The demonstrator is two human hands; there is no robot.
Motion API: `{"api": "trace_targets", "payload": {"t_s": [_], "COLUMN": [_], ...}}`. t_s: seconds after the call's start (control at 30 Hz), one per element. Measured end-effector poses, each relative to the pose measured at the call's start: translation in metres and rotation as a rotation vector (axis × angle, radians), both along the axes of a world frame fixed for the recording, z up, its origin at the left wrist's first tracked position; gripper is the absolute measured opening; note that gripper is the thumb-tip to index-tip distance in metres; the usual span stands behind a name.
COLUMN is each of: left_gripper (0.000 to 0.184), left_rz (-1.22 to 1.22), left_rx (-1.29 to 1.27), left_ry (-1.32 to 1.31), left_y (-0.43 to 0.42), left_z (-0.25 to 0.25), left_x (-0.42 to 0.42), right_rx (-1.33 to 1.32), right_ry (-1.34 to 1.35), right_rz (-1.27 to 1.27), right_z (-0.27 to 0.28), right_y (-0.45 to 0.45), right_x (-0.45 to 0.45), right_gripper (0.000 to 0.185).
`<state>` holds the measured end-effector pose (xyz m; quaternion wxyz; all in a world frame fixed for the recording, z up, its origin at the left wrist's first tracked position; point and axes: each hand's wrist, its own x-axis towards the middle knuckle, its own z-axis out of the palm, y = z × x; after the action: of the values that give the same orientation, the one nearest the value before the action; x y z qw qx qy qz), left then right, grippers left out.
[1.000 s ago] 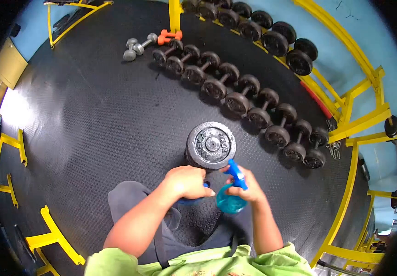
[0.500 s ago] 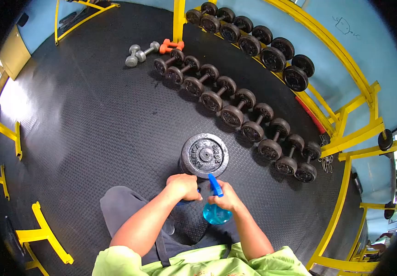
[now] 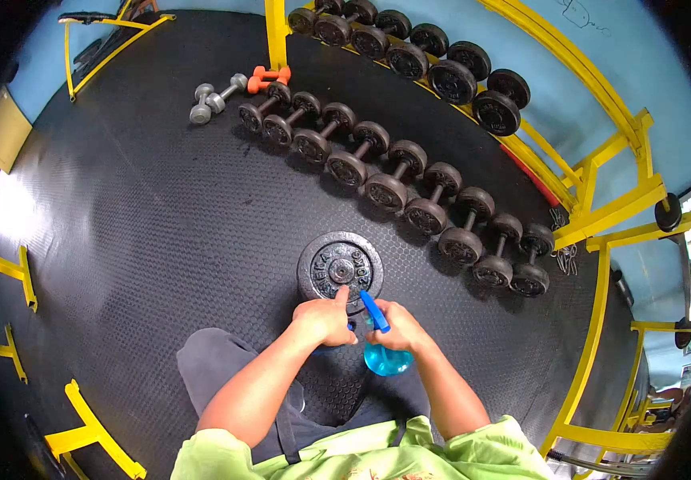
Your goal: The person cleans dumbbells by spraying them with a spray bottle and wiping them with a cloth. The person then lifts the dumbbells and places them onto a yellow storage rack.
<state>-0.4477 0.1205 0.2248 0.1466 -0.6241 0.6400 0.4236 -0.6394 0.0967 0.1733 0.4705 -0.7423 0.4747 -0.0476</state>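
A black dumbbell (image 3: 341, 273) with round ends stands upright on the dark floor in front of me, its flat, lettered face up. My left hand (image 3: 326, 320) is at its near edge, the index finger stretched onto the face. Something blue shows partly beneath that hand, and whether the other fingers grip it is hidden. Just right of it, my right hand (image 3: 396, 326) is closed around the neck of a spray bottle (image 3: 387, 361) with blue liquid and a blue trigger head, close to the dumbbell's near right edge.
A diagonal row of dark dumbbells (image 3: 386, 192) lies on the floor beyond, with more on a yellow rack (image 3: 601, 94) by the wall. Grey dumbbells (image 3: 216, 102) and orange dumbbells (image 3: 269, 78) lie at the far end. Yellow frames (image 3: 85, 436) stand at the left.
My left index finger has stretched out onto the dumbbell's top face. The spray bottle stays in my right hand, and the view has shifted.
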Motion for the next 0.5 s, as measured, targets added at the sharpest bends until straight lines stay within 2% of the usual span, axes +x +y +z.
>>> {"api": "trace_targets", "payload": {"t_s": [0.07,0.17,0.2,0.27,0.3,0.37,0.4,0.47,0.5], "left_gripper": [0.103,0.098,0.098,0.085,0.085,0.064,0.064,0.05,0.047], "left_rz": [0.013,0.0,-0.008,0.02,0.016,0.053,0.042,0.201,0.27], "left_rx": [-0.001,-0.015,-0.012,-0.072,-0.073,-0.219,-0.218,-0.285,-0.315], "left_ry": [-0.028,-0.051,-0.052,-0.033,-0.033,0.09,0.091,0.245,0.292], "left_y": [-0.001,-0.003,-0.003,-0.005,-0.006,-0.005,-0.005,-0.008,-0.008], "left_z": [-0.003,-0.002,-0.002,0.0,-0.002,-0.007,-0.007,-0.003,-0.007], "left_x": [0.001,0.0,0.0,0.0,0.001,0.003,0.002,-0.001,-0.003], "right_rx": [0.018,0.127,0.036,-0.153,-0.155,-0.175,-0.175,-0.506,-0.454], "right_ry": [0.048,-0.125,-0.114,-0.09,-0.09,0.079,0.08,0.038,0.083], "right_rz": [0.059,-0.004,0.027,-0.055,-0.059,-0.407,-0.419,-0.562,-0.57], "right_z": [-0.013,-0.013,-0.014,-0.023,-0.029,-0.051,-0.073,-0.117,-0.123], "right_y": [-0.004,-0.004,-0.007,-0.008,-0.011,-0.016,-0.019,-0.03,-0.035], "right_x": [-0.006,-0.016,-0.024,-0.039,-0.044,-0.053,-0.057,-0.061,-0.058], "right_gripper": [0.044,0.052,0.056,0.063,0.063,0.072,0.072,0.075,0.083]}}
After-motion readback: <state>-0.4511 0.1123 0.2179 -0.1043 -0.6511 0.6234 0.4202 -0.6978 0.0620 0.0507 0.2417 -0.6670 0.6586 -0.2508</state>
